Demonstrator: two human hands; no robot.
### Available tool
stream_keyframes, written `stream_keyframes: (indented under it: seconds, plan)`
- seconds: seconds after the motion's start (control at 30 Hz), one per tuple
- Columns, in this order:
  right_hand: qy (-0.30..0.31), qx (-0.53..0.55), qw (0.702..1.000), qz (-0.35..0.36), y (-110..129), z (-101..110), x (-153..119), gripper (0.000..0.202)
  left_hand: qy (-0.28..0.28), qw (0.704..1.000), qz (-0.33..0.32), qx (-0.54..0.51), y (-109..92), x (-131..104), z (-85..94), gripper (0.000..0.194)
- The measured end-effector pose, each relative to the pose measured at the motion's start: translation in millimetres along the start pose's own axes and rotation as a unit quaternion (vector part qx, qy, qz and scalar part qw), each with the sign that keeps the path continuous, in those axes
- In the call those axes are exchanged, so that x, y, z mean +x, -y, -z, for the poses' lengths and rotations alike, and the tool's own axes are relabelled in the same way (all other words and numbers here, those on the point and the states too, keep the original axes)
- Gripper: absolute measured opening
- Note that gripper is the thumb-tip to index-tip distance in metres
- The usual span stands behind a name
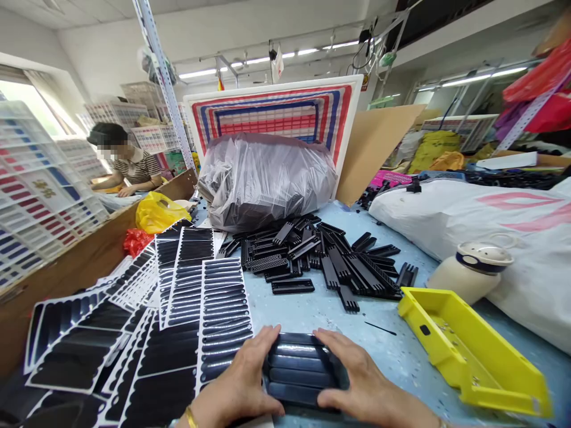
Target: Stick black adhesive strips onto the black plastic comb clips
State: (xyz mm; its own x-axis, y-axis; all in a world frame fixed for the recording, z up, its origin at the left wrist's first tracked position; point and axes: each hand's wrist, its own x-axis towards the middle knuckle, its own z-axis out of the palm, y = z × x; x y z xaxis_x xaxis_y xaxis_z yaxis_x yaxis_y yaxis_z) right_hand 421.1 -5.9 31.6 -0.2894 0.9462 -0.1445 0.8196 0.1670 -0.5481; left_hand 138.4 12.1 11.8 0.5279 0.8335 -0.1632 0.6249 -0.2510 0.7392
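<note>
At the near edge of the table, several glossy black strip-shaped pieces (pixel 301 371) lie side by side in a block. My left hand (pixel 245 377) grips the block's left end, thumb low and fingers at the far corner. My right hand (pixel 357 377) closes on its right end in the same way. The undersides of the pieces are hidden. Beside my left hand lies a sheet of shiny black strip stickers (pixel 225 321) on white backing. Beyond both hands is a loose heap of matte black plastic pieces (pixel 330 264), some with pronged ends.
More sticker sheets (pixel 82 342) overlap at left. A yellow bin (pixel 473 351) with small metal bits stands right, near a cream bottle (pixel 464 273) and white sack (pixel 491 214). A plastic-covered bundle (pixel 267 178) sits behind the heap. Another person (pixel 129 163) sits far left.
</note>
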Motion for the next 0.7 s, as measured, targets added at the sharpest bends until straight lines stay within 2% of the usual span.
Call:
stream_keyframes:
  seconds: [0.07,0.13,0.23,0.33,0.4,0.47,0.53,0.63,0.7]
  plan:
    - [0.037,-0.005,0.999,0.012,-5.9,-3.7,-6.9,0.107,-0.014,1.000,0.003,-0.015,-2.3,0.8,-2.0,0.126]
    - [0.047,0.002,0.998,0.040,-15.9,-8.7,-12.9,0.105,-0.028,0.999,-0.003,-0.025,-4.7,0.1,-2.8,0.123]
    - [0.026,0.031,0.995,0.092,-30.8,-16.6,-18.6,0.098,-0.031,0.999,0.020,-0.039,-7.4,-3.4,-2.4,0.120]
    - [-0.001,0.073,0.992,0.107,-39.1,-20.4,-18.0,0.091,-0.035,0.995,0.045,-0.080,-8.4,-4.7,-0.9,0.117]
    - [-0.015,0.108,0.990,0.086,-41.2,-18.3,-10.9,0.089,-0.043,0.988,0.054,-0.141,-8.3,-0.1,1.4,0.120]
    - [0.001,0.168,0.985,0.041,-41.0,-11.9,4.3,0.089,-0.064,0.968,0.081,-0.227,-8.7,10.1,5.7,0.119]
    - [0.053,0.260,0.964,-0.020,-38.5,-2.1,27.1,0.080,-0.100,0.938,0.131,-0.306,-11.0,25.3,12.6,0.099]
    - [0.126,0.379,0.911,-0.102,-30.5,15.8,66.0,0.054,-0.104,0.908,0.198,-0.354,-18.1,50.9,26.4,0.047]
    - [0.182,0.412,0.883,-0.128,-23.8,27.0,86.8,0.057,-0.064,0.897,0.229,-0.373,-23.4,65.5,36.0,0.045]
